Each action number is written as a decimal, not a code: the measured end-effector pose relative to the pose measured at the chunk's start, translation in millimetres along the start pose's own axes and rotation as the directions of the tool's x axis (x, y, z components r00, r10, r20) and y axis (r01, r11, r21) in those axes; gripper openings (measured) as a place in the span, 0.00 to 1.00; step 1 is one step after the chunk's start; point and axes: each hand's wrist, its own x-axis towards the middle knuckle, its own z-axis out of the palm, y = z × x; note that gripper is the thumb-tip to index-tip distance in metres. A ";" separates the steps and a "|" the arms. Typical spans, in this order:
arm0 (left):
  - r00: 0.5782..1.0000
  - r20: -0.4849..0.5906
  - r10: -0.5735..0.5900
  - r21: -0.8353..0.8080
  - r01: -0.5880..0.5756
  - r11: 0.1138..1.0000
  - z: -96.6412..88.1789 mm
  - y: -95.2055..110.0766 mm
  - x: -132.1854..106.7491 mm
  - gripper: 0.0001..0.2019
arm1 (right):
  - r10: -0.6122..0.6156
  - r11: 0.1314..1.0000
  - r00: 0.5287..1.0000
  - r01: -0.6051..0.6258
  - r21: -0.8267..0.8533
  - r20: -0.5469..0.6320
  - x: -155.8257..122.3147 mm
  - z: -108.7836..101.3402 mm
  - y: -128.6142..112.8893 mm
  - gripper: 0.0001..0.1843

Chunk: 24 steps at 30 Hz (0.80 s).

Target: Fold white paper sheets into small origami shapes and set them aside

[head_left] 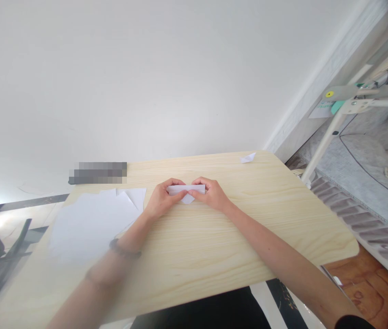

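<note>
A small folded piece of white paper (187, 188) is held between both my hands over the middle of the table. My left hand (165, 197) grips its left end, thumb on the near face and fingers behind. At the right end my right hand (211, 193) pinches it the same way, and the two thumbs nearly meet at the centre. A pointed flap of the paper shows below the thumbs. The fingertips behind the paper are partly hidden.
A spread pile of white paper sheets (91, 224) covers the left of the wooden table (194, 260). A small folded white paper (248, 158) lies at the far right, near the wall. A blurred dark object (98, 173) sits at the back left. A white metal frame (327, 137) stands right.
</note>
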 end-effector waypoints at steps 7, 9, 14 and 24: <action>0.999 -0.034 -0.003 -0.009 0.003 1.000 1.1 -1.6 -0.3 0.16 | -0.004 1.000 1.000 0.004 0.011 0.000 -0.6 0.4 -0.8 0.08; 0.999 -0.030 -0.012 -0.025 0.011 1.000 0.9 -3.5 0.4 0.16 | 0.008 1.000 1.000 -0.008 0.021 -0.009 -0.5 0.5 -0.3 0.08; 0.999 -0.046 -0.016 -0.094 0.012 0.996 -1.5 -9.0 3.1 0.17 | 0.039 0.997 0.999 -0.039 0.070 -0.007 1.6 -1.3 2.6 0.10; 0.999 0.017 -0.049 -0.168 0.051 0.984 -7.4 -14.7 6.8 0.18 | 0.125 0.960 0.976 -0.164 0.225 0.178 4.8 -16.2 7.4 0.17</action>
